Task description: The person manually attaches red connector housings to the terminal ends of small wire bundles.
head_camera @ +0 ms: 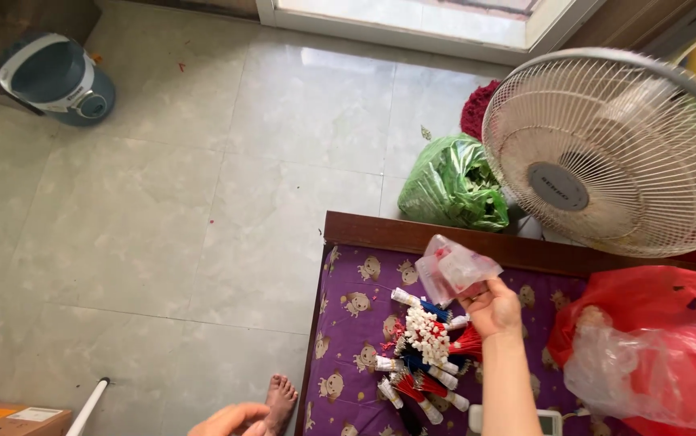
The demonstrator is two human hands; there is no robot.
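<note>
Broadly, we look down on a pale tiled floor (162, 210) that fills the left side, with a bed covered by a purple sheet (356, 323) printed with small cartoon animals on the lower right. Beyond the bed's dark wooden edge stands a big white fan (614, 149), its round grille facing us. A red plastic bag (655, 323) with clear plastic film bunched against it lies on the sheet at the far right, and a green plastic bag (453, 186) sits on the floor just beside the fan. A grey-blue lidded bin (53, 77) stands at the far upper left.

On the sheet lies a heap of tassels (424, 355), red and blue with white wrapped ends and a cluster of white beads on top.

Our right hand (493, 308) is raised just above and beside that heap, fingers closed in a pinch on the lower edge of a small clear plastic bag (453, 266), which holds something red and stands up from the grip. Our left hand (231, 420) shows only partly at the bottom edge, over the floor near a bare foot (281, 397); we cannot tell whether it is open or closed, and it holds nothing we can see.
</note>
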